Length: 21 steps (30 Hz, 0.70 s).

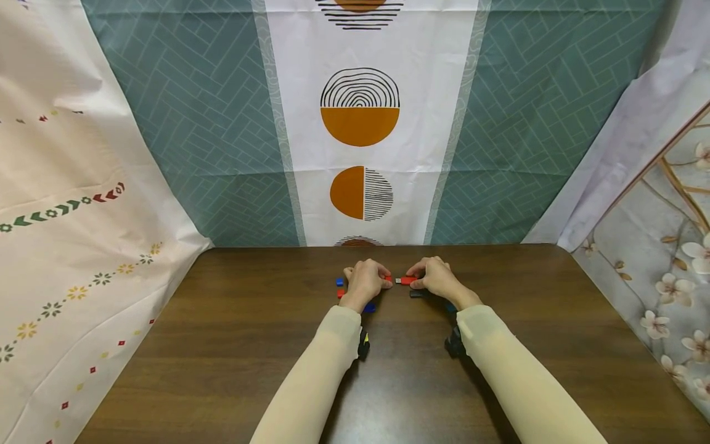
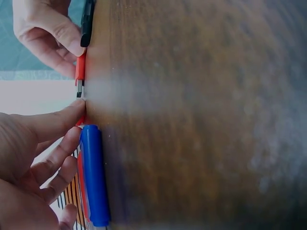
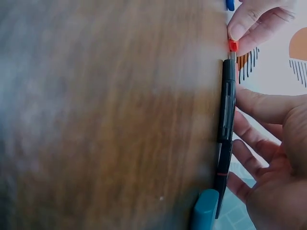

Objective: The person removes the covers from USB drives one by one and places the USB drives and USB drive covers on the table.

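Observation:
My right hand (image 1: 440,280) pinches a red USB flash drive (image 1: 407,281) between thumb and fingertips, its metal plug pointing toward the left hand. A small red cap (image 1: 388,279) sits in the fingertips of my left hand (image 1: 365,283), just left of the plug. In the right wrist view the red cap (image 3: 233,45) overlaps the metal plug. Beside the left fingers lies a blue rounded stick-like piece (image 2: 96,177). Dark slim pieces (image 3: 228,100) lie along the right fingers, with a teal one (image 3: 205,211) nearer the wrist.
On the brown wooden table (image 1: 233,345), a small blue piece (image 1: 339,282) and a red piece (image 1: 341,294) lie left of the left hand. A patterned cloth (image 1: 360,197) hangs behind the table's far edge, with more cloths at both sides.

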Available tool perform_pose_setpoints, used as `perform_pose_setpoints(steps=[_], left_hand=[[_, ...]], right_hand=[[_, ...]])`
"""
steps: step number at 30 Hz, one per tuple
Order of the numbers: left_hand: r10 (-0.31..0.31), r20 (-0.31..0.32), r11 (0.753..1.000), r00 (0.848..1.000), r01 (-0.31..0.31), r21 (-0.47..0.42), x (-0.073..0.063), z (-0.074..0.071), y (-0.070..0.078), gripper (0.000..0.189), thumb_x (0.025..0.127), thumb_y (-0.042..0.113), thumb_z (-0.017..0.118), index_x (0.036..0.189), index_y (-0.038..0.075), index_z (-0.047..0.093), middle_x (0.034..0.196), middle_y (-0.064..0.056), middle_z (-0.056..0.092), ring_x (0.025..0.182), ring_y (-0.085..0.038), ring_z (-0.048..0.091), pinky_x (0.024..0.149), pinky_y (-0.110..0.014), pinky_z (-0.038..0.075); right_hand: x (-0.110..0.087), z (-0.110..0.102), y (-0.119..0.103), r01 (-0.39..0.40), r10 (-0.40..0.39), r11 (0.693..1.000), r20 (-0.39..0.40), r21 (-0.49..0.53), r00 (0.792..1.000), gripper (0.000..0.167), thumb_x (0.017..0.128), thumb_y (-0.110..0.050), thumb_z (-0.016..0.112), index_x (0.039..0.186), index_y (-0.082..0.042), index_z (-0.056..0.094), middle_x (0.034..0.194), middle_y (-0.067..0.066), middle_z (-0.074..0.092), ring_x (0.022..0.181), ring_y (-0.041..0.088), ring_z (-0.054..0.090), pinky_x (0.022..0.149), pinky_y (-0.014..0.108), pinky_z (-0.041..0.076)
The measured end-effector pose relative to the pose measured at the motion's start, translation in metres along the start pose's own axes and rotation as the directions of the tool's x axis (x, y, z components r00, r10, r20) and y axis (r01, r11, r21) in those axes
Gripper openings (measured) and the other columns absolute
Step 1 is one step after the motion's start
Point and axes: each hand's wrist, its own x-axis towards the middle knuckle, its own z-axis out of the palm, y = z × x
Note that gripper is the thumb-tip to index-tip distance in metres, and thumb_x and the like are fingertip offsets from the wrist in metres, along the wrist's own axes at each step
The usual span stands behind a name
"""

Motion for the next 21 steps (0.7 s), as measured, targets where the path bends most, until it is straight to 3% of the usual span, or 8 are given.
perform_pose_setpoints(steps=[6,15,21], left_hand=[[0.006,-0.001,1.0,1.0,-0.006,-0.007,0.0,0.0,-0.001,0.02,0.086,0.026,0.087,0.104,0.017,0.084,0.087,0.005,0.076,0.101,-0.025,0.064,0.1,-0.055,0.029],[0.039,-0.032,0.997,0.999,-0.041,-0.064,-0.002,-0.004,-0.003,0.02,0.088,0.025,0.086,0.105,0.016,0.083,0.097,0.002,0.079,0.105,-0.026,0.066,0.1,-0.056,0.029],[0.055,-0.049,0.99,0.997,-0.06,-0.125,-0.006,-0.008,-0.003,0.019,0.09,0.025,0.084,0.106,0.016,0.083,0.096,0.003,0.08,0.108,-0.025,0.067,0.101,-0.056,0.029]], right_hand=[[-0.002,-0.005,0.001,0.015,-0.015,0.999,-0.004,0.029,1.0,0.024,0.087,-0.008,0.083,0.111,-0.004,0.079,0.1,0.008,0.071,0.101,0.03,0.059,0.1,0.059,0.032],[-0.011,-0.017,-0.002,0.042,-0.041,0.998,-0.029,0.04,0.999,0.023,0.091,-0.008,0.08,0.113,-0.002,0.078,0.107,0.011,0.069,0.116,0.037,0.05,0.106,0.063,0.029],[-0.018,-0.023,-0.002,0.067,-0.065,0.996,-0.044,0.055,0.997,0.025,0.092,-0.006,0.079,0.116,0.001,0.076,0.109,0.013,0.07,0.117,0.038,0.05,0.102,0.06,0.037]])
